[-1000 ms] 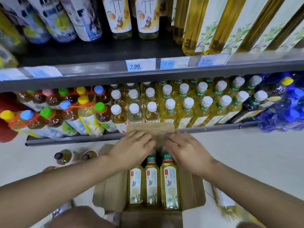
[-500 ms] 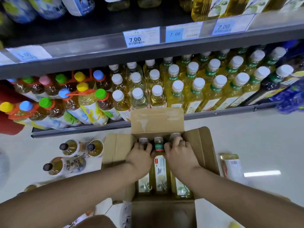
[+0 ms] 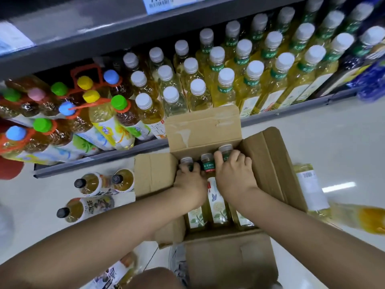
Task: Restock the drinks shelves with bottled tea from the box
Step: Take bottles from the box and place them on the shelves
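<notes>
An open cardboard box [image 3: 268,163] stands on the floor before the bottom shelf [image 3: 145,146]. Three tea bottles lie side by side in it, yellow-green with white caps and green neck bands. My left hand [image 3: 190,180] grips the neck of the left bottle [image 3: 195,216]. My right hand [image 3: 234,174] curls over the neck of the right bottle [image 3: 226,150]. Between the hands lies the middle bottle [image 3: 216,203], untouched as far as I can see. The shelf holds rows of the same white-capped tea bottles [image 3: 253,80].
Multipacks with coloured caps [image 3: 66,113] fill the shelf's left part. Three dark-capped bottles [image 3: 93,184] lie on the floor left of the box. Another bottle [image 3: 312,190] lies on the floor to its right. Blue packs [image 3: 373,80] sit at far right.
The view has tilted down and closer to the box. Both hands went from the box's top flap down onto the bottle necks and now hold the outer two.
</notes>
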`<state>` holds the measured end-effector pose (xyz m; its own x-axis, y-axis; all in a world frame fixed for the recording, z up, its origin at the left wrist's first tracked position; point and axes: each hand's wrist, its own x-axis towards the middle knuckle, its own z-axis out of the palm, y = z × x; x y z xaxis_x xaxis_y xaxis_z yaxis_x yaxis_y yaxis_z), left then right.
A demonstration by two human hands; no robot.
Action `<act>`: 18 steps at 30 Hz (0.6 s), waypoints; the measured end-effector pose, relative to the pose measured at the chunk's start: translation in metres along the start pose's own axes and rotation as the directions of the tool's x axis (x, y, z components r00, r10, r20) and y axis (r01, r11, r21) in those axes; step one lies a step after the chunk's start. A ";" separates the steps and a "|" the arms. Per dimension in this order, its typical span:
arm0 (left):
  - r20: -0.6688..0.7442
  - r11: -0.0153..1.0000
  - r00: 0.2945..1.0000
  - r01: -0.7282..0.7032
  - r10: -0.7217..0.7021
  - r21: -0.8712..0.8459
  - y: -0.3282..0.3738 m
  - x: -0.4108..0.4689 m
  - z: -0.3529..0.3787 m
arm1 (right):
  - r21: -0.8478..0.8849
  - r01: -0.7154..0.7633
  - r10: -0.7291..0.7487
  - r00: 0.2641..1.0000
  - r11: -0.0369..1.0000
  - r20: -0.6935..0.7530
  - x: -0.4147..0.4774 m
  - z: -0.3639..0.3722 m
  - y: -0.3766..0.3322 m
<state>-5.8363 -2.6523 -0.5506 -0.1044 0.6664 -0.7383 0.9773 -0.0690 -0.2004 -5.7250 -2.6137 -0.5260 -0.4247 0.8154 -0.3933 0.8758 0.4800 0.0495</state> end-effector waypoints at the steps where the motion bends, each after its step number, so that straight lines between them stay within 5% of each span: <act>1: 0.012 1.000 1.000 -0.010 0.010 -0.026 0.001 -0.001 0.001 | 0.018 -0.001 0.001 1.000 1.000 0.018 -0.001 -0.001 -0.001; 13: 0.032 0.980 0.993 -0.119 0.115 0.158 0.003 0.009 0.003 | 0.321 -0.010 -0.012 0.998 0.947 0.068 0.007 0.003 0.002; 18: 0.005 0.960 0.995 -0.095 0.100 -0.262 0.003 0.017 0.003 | 0.424 0.029 -0.018 0.999 0.905 -0.029 0.000 -0.001 0.010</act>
<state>-5.8353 -2.6439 -0.5657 -0.0068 0.6527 -0.7576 0.9968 0.0644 0.0466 -5.7168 -2.6087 -0.5248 -0.4471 0.8157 -0.3670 0.8777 0.3209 -0.3560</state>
